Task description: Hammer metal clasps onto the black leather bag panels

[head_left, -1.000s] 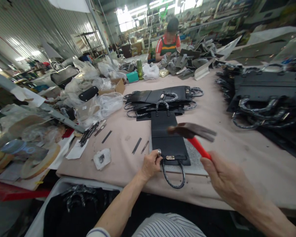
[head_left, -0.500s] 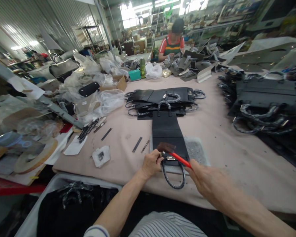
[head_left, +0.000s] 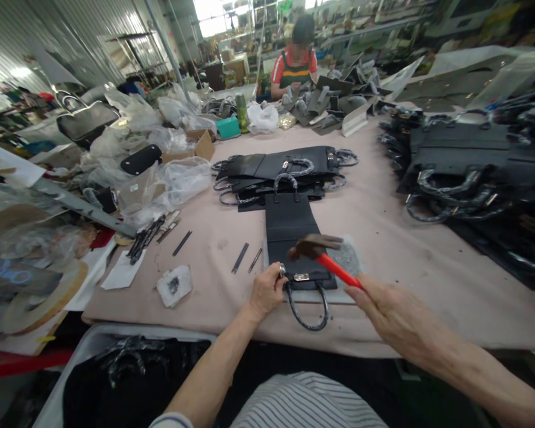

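A black bag panel [head_left: 289, 235] lies flat in front of me, a silver clasp plate [head_left: 302, 277] near its close end. Its wrapped loop handle [head_left: 311, 327] points toward me. My left hand [head_left: 267, 290] is closed at the panel's left corner, pinching a short metal punch [head_left: 282, 270] whose round top shows above the fingers; its lower end is hidden. In my right hand [head_left: 386, 306] is a claw hammer [head_left: 341, 270], gripped by its red handle, with the head raised above the panel, apart from the punch. A grey slab [head_left: 350, 261] lies under the panel.
Stacked black bag panels [head_left: 280, 163] lie just beyond, and a larger pile [head_left: 459, 148] is at right. Metal strips [head_left: 240, 258] and a small tray [head_left: 173, 286] sit at left. A bin [head_left: 111, 333] stands below the table edge. A person [head_left: 296, 59] sits across.
The hammer has lifted away from the punch, up and to the right, and its head shows clearly now. My left hand stays at the panel's corner. The whole view has shifted slightly.
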Tool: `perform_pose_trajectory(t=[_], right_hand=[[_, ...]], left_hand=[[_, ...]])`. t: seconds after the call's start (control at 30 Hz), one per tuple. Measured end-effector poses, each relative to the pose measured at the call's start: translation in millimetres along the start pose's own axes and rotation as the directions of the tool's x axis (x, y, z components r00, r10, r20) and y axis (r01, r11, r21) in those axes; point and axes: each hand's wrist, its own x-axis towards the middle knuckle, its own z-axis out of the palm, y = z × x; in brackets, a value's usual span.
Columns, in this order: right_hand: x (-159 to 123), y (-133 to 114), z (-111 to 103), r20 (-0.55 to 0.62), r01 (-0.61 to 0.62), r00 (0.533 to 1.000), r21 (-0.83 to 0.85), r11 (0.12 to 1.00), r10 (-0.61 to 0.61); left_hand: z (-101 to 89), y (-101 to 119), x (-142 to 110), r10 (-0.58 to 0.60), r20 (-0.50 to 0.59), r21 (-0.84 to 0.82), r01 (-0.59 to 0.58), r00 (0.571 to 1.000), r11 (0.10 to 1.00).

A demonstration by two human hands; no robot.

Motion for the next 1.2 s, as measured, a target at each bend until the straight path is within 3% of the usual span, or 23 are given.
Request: perform_pose_trajectory(t=[0.07,0.17,0.23,0.3,0.37,0.47,0.53,0.6,0.73,0.9,1.03,1.07,1.13,1.2], right_hand=[[3,25,-2,0.016,-0.185,0.983,0.166,0.969,0.185],[5,74,6,0.144,-0.488,0.871,0.371,0.790,0.470],[3,108,18,0.132,-0.583,0.808,0.319,0.747,0.574],[1,133,31,0.005,-0.592,0.802,0.140,0.794,0.597],[1,141,45,-0.151,-0.536,0.837,-0.041,0.843,0.525],[10,121,68,-0.294,-0.264,0.934,-0.179,0.948,0.205],[21,98,86,-0.313,-0.027,0.949,-0.179,0.984,-0.031],[32,78,106,-0.320,0.118,0.932,-0.170,0.978,-0.168],[41,66,133,-0.377,0.114,0.914,-0.110,0.987,-0.148],[37,75,134,-0.368,0.147,0.915,-0.080,0.986,-0.166],[37,76,132,-0.370,0.138,0.916,-0.076,0.988,-0.156],[37,76,133,-0.371,0.132,0.916,-0.080,0.988,-0.152],[38,76,135,-0.370,0.127,0.917,-0.089,0.988,-0.151],[38,76,136,-0.366,0.128,0.918,-0.093,0.987,-0.153]], left_hand=[[0.3,-2,-1,-0.016,0.008,0.002,0.016,1.000,1.000],[0.2,-5,-2,-0.037,0.044,0.002,0.037,0.998,0.999],[-0.1,-5,-2,-0.050,0.058,-0.001,0.050,0.997,0.999],[-0.9,-4,-2,-0.060,0.066,-0.009,0.061,0.996,0.998],[-2.0,-2,0,-0.065,0.066,-0.016,0.066,0.996,0.998],[-4.4,3,5,-0.067,0.062,-0.033,0.070,0.996,0.997],[-5.7,4,9,-0.073,0.067,-0.043,0.076,0.995,0.996],[-6.2,4,10,-0.077,0.078,-0.049,0.081,0.994,0.996],[-6.1,-2,3,-0.089,0.044,-0.097,0.093,0.995,0.991],[-11.1,-6,-3,-0.120,-0.023,-0.159,0.115,0.992,0.981],[-15.9,-3,3,-0.009,0.179,-0.162,0.039,0.984,0.986],[-15.9,-3,4,-0.034,0.189,-0.181,0.069,0.981,0.981],[-14.6,-4,3,-0.188,0.095,-0.269,0.207,0.978,0.941],[-13.1,-6,1,-0.371,-0.022,-0.388,0.334,0.928,0.859]])
